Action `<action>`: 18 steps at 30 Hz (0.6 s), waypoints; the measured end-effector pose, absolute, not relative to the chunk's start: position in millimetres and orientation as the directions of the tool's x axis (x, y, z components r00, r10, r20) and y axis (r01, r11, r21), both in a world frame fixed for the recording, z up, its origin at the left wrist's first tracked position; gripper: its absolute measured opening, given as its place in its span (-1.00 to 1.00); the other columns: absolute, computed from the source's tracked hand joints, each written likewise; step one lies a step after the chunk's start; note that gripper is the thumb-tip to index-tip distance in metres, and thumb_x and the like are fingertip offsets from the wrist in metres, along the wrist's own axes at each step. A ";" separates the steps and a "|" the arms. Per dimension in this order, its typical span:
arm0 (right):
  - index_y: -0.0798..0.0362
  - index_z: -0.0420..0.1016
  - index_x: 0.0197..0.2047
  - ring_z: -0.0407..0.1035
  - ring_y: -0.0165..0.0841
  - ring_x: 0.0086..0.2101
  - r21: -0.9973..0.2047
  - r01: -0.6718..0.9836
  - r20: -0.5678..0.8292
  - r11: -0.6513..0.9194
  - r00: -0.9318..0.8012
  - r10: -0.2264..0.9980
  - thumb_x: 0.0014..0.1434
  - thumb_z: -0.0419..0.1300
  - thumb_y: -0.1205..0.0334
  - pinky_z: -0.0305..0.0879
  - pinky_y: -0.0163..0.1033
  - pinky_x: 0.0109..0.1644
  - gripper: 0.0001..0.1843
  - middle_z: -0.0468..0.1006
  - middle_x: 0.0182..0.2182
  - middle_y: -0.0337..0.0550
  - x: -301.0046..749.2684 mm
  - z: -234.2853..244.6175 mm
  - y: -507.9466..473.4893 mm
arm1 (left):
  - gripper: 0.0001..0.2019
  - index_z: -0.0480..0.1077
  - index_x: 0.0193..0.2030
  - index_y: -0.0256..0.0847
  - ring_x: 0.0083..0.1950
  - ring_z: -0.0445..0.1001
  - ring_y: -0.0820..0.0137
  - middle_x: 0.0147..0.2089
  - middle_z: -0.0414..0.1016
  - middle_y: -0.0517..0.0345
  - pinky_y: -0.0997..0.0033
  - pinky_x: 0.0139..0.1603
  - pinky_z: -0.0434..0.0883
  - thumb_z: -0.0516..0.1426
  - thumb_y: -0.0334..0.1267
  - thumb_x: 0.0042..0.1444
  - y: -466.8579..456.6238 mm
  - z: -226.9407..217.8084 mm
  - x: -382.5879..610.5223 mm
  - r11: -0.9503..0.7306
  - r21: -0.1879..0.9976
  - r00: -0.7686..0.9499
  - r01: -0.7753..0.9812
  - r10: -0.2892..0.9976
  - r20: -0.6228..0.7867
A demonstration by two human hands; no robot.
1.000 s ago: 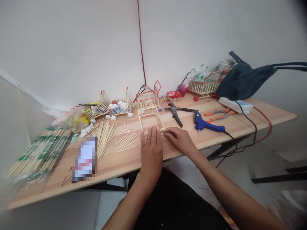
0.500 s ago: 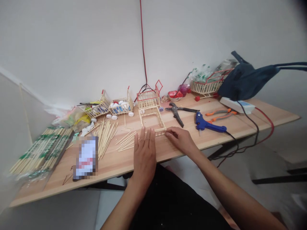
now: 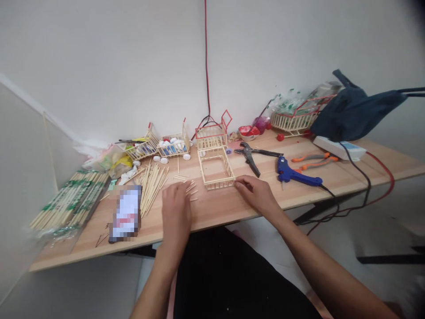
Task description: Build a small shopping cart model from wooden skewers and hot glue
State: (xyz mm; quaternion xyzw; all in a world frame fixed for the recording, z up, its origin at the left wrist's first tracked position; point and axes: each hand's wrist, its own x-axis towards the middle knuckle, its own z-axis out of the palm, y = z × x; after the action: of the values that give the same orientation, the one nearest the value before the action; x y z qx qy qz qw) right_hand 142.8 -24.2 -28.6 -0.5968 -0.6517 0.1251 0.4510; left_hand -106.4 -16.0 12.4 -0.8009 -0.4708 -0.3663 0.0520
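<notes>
A small rectangular basket frame (image 3: 219,182) of thin wooden sticks lies on the table in front of me, with short upright sticks along its near side. My right hand (image 3: 257,195) pinches the near right corner of this frame between thumb and fingers. To the left, my left hand (image 3: 176,210) is over a small pile of short wooden sticks (image 3: 191,190), fingers curled down and together. Its fingertips are hidden, so what they grip cannot be made out. Longer wooden sticks (image 3: 153,188) lie loose further left.
Behind stand small stick carts, one with a red rim (image 3: 211,135), one holding white wheels (image 3: 172,146). At right are locking pliers (image 3: 249,159), a blue glue gun (image 3: 297,175), orange-handled pliers (image 3: 314,161) and a power strip (image 3: 340,148). A phone (image 3: 126,212) and packaged sticks (image 3: 71,199) lie left.
My left hand has left the near side of the basket frame and moved left to the short sticks, its fingers now curled. My right hand stays at the frame's corner. The view has shifted slightly.
</notes>
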 end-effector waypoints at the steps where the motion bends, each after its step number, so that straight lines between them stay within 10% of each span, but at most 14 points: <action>1: 0.01 0.53 -0.27 0.43 -0.32 -0.38 -0.704 0.664 0.439 0.251 0.130 0.889 0.22 0.10 0.19 0.29 -0.24 -0.26 -0.82 0.62 -0.33 -0.19 142.6 -28.0 -24.7 | -0.76 0.42 -0.05 -0.25 -0.05 0.42 0.19 -0.13 0.48 -0.06 0.16 -0.04 0.40 0.01 -0.43 0.20 -13.2 12.1 -118.2 -0.532 0.292 0.285 0.795 0.752 0.594; 5: 0.01 0.55 -0.24 0.43 -0.31 -0.39 -0.710 0.670 0.426 0.217 0.163 0.890 0.22 0.10 0.19 0.29 -0.24 -0.28 -0.80 0.62 -0.34 -0.17 141.7 -25.4 -27.0 | -0.88 0.44 -0.22 -0.23 -0.20 0.41 0.27 -0.28 0.46 0.06 0.30 -0.18 0.37 0.07 -0.38 0.19 -7.0 3.0 -146.5 -0.520 0.353 0.342 0.778 0.822 0.456; 18: 0.05 0.56 -0.17 0.43 -0.33 -0.37 -0.722 0.659 0.444 0.212 0.205 0.872 0.22 0.07 0.22 0.30 -0.25 -0.26 -0.75 0.64 -0.28 -0.15 139.5 -26.5 -28.9 | -0.84 0.29 -0.20 -0.21 -0.11 0.35 0.24 -0.13 0.36 0.03 0.31 -0.21 0.27 -0.06 -0.49 0.24 -5.8 -1.5 -129.1 -0.367 -0.001 0.364 0.930 0.923 0.127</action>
State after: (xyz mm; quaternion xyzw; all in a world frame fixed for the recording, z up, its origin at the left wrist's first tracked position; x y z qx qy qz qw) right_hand 139.5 -28.9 -26.5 -0.6173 -0.6200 0.1134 0.4708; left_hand -129.1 -5.8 -1.5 -0.8251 -0.5614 -0.0526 0.0362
